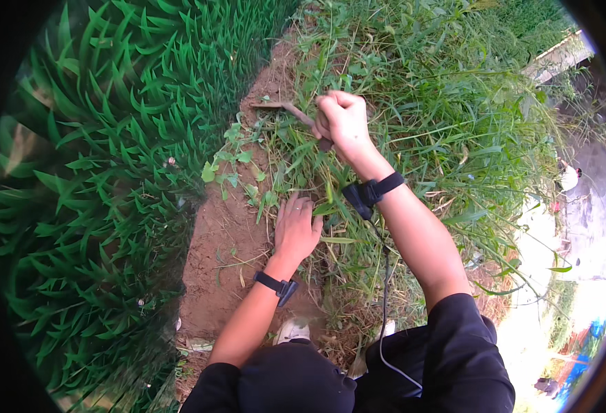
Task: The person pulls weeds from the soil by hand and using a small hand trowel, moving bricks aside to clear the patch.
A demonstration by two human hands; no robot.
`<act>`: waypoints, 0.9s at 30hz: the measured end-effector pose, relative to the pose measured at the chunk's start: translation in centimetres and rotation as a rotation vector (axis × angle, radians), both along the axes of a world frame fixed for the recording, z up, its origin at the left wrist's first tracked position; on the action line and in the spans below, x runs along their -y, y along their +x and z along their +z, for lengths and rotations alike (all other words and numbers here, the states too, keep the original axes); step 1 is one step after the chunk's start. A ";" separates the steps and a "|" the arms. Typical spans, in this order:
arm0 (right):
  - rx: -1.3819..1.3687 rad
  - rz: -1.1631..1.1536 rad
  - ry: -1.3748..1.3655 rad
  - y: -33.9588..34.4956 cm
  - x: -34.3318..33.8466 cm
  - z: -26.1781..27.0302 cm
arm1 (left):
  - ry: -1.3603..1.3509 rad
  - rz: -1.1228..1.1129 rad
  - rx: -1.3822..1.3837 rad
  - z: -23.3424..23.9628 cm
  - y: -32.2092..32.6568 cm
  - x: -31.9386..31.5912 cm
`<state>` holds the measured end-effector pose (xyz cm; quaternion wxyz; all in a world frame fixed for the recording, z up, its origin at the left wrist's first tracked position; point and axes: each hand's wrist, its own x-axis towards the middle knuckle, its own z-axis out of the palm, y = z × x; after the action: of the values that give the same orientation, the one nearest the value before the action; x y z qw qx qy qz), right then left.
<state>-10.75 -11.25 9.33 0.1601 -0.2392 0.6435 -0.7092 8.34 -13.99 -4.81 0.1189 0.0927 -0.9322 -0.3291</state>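
My right hand [341, 121] is closed around the handle of a short hand hoe or sickle [296, 112]. Its thin rusty blade [267, 105] points left, above the border between bare soil and weeds; I cannot tell whether it touches the soil. Lower down, my left hand [297, 224] reaches forward with extended fingers, low over the soil and weed stems. Its fingertips are partly among the leaves, and no held thing shows in it. Broad-leaved weeds [243, 157] grow just ahead of it, and tall green grass [437, 118] spreads to the right.
A panel printed with grass [117, 155] borders the bare soil strip [215, 248] on the left. A cable [385, 289] hangs from the black strap device [367, 195] on my right wrist. My white shoe [292, 330] stands on the soil. Pale paving [589, 206] lies far right.
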 end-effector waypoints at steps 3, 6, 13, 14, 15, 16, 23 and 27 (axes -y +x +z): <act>0.081 -0.010 -0.035 0.2 -2.3 0.3 | 0.095 -0.023 0.122 1.6 0.0 1.4; -0.082 -0.107 0.113 1.2 -6.5 4.3 | 0.025 -0.049 0.078 3.2 0.6 3.8; -0.284 -0.227 0.199 3.2 -19.3 10.3 | -0.213 0.064 -0.319 7.0 -10.1 8.9; -0.305 -0.272 0.211 3.6 -20.2 10.0 | -0.257 0.067 -0.240 5.9 -12.3 9.5; -0.311 -0.302 0.205 3.9 -20.5 8.7 | -0.321 0.081 -0.144 4.3 -13.4 11.0; -0.329 -0.287 0.270 4.0 -21.2 8.0 | -0.370 0.005 0.009 2.6 -14.4 12.4; -0.141 -0.194 0.241 6.0 -20.9 7.5 | -0.431 -0.155 0.299 4.4 -16.0 12.0; -0.333 -0.097 0.313 7.4 -19.6 8.0 | -0.377 -0.165 0.235 4.2 -14.6 12.0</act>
<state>-3.37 8.35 17.37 0.0527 -0.2938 0.7740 -0.5584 -6.26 -26.00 -0.58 -0.0026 0.0300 -0.9890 -0.1447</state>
